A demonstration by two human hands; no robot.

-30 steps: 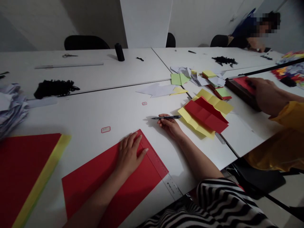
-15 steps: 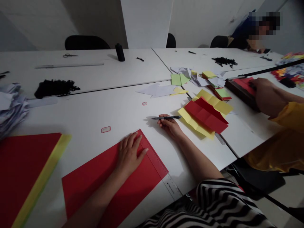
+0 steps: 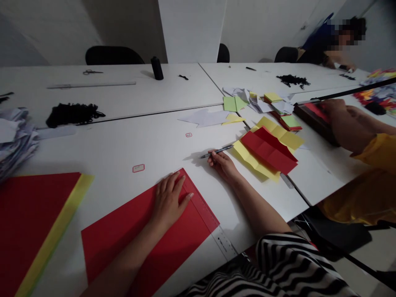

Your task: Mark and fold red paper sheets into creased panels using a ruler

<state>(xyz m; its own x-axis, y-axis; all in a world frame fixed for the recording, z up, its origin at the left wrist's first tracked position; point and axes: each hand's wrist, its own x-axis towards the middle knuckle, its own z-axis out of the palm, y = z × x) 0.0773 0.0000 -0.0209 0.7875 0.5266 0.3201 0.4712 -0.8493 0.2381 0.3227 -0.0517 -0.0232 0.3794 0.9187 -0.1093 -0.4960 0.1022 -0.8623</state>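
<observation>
My left hand (image 3: 169, 199) lies flat with fingers stretched out on a large red paper sheet (image 3: 139, 239), beside a clear ruler (image 3: 213, 225) that runs along the sheet's right edge. My right hand (image 3: 223, 163) rests on the white table (image 3: 117, 144) and pinches a dark pen (image 3: 216, 151), which now tilts up to the right. Just right of the pen lies a creased red sheet (image 3: 267, 149) on top of a yellow sheet (image 3: 280, 134).
A red and yellow paper stack (image 3: 31, 222) sits at the left. Black cord piles (image 3: 72, 114), scissors (image 3: 92, 72), a black spool (image 3: 156, 68) and small coloured papers (image 3: 272, 105) lie further back. A person in a yellow sleeve (image 3: 375, 152) handles a dark tray (image 3: 312, 117) at the right.
The pen in my right hand has tilted from level to slanting up to the right. My left hand has stayed put. The neighbour's hands have shifted slightly on the tray.
</observation>
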